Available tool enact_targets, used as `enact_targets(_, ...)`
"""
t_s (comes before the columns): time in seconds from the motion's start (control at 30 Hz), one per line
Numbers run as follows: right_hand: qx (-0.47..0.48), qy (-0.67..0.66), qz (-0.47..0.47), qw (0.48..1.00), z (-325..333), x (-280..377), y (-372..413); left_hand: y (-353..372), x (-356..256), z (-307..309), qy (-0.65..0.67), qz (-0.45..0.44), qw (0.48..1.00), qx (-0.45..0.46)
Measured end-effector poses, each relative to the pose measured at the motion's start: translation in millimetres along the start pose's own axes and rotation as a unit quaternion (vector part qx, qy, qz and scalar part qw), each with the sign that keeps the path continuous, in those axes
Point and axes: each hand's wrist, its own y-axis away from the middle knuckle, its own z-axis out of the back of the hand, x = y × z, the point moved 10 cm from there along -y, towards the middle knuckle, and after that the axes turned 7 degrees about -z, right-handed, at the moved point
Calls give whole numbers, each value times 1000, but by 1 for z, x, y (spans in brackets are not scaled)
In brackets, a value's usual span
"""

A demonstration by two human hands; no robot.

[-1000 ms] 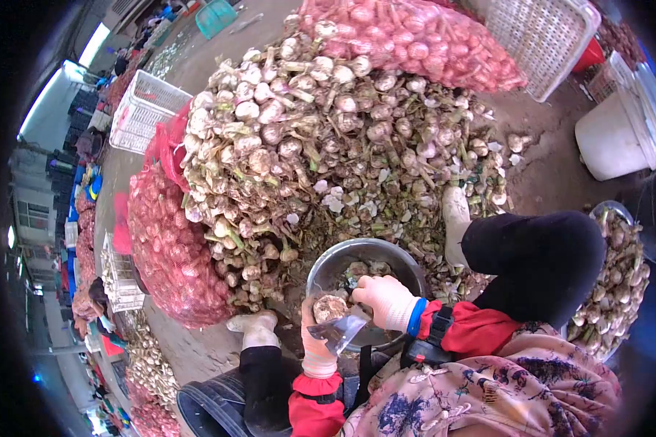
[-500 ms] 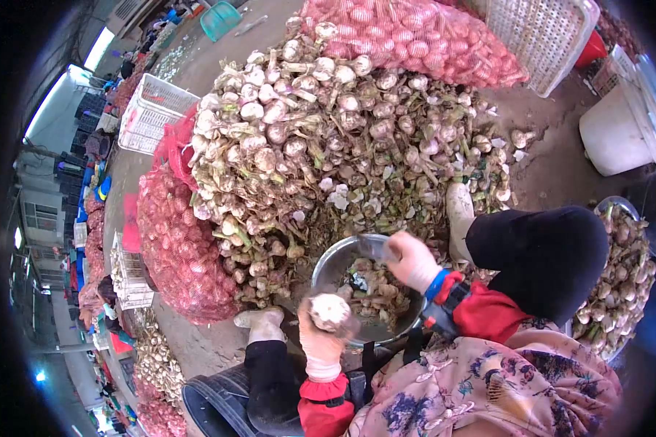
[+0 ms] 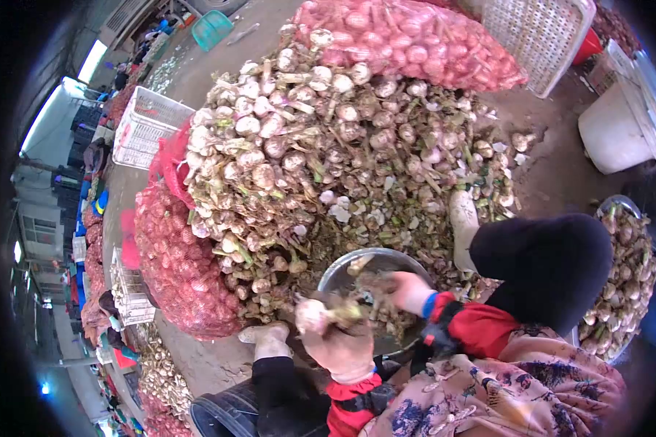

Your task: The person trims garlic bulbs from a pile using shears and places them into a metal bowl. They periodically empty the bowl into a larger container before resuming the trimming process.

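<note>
My left hand (image 3: 345,349) is closed around a garlic bulb (image 3: 312,317), its pale head to the left and its stem pointing right, over the near-left rim of a metal basin (image 3: 329,271). Close by on the right, my right hand (image 3: 411,293) is closed above the basin, at the end of the stem. A blurred greyish blade, seemingly a knife (image 3: 375,282), shows at its fingers. Garlic trimmings lie in the basin, partly hidden by both hands. A large heap of garlic (image 3: 284,146) with stems rises just beyond.
Red mesh sacks of garlic stand behind (image 3: 408,44) and left (image 3: 186,269) of the heap. White plastic crates (image 3: 149,131) sit farther left. At right are a white bucket (image 3: 616,131) and a tub of garlic (image 3: 619,284). A dark bucket (image 3: 222,411) lies beside my left leg.
My left hand has shifted right and turned, so the bulb now points left with its stem showing. The right hand has come lower, toward the stem.
</note>
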Motion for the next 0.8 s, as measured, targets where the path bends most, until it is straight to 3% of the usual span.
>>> enact_targets(0.03, -3, -91, -74, 993, -2, -59, -17, -3, -6, 0, -12, -27, 999, -16)
enact_targets(0.07, 6, -306, -115, 945, 5, -77, -22, -4, 15, -9, -25, 75, 992, 99)
enact_targets(0.1, 14, -505, -159, 848, 1, -88, -28, -7, 34, 20, -76, 132, 978, 139)
enact_targets(0.13, -15, -364, -132, 922, 19, -56, -23, -8, 52, 50, -129, 185, 956, 187)
enact_targets(0.17, -46, -214, -98, 971, 38, -17, -13, -20, 64, 100, -214, 194, 943, 164)
enact_targets(0.2, -48, -263, -87, 960, 36, -14, -16, -25, 60, 98, -402, 199, 869, 209)
enact_targets(0.23, -46, -262, -90, 960, 36, -8, -13, -49, 62, 121, -516, 135, 800, 275)
enact_targets(0.3, -37, -221, -169, 960, 32, -7, -5, -83, 26, 76, -747, 11, 614, 255)
enact_targets(0.37, -77, -198, -119, 970, 27, -4, -10, -149, 3, 85, -794, -57, 584, 159)
enact_targets(0.43, -61, -172, -133, 974, 25, 7, -6, -208, 3, 82, -876, -169, 415, 181)
enact_targets(0.5, -38, -119, -158, 979, 16, -7, -12, -244, 26, 72, -931, -136, 242, 238)
enact_targets(0.53, -15, -166, -179, 970, 15, 8, -7, -255, 37, 73, -918, -219, 191, 269)
enact_targets(0.57, 7, -213, -199, 957, 14, 20, -6, -275, 46, 90, -917, -221, 195, 271)
enact_targets(0.6, -1, -255, -161, 953, 14, 25, -9, -294, 64, 112, -929, -199, 94, 297)
enact_targets(0.63, 13, -210, -185, 960, 12, 20, -11, -308, 79, 126, -930, -177, -8, 321)
enact_targets(0.7, 17, -174, -165, 971, 10, 16, -16, -312, 89, 119, -934, -138, -25, 329)
enact_targets(0.77, 42, -199, -185, 962, 6, 18, -13, -312, 78, 114, -956, -64, 64, 280)
enact_targets(0.8, 68, -225, -199, 951, 2, 24, -11, -303, 73, 102, -930, -56, 190, 310)
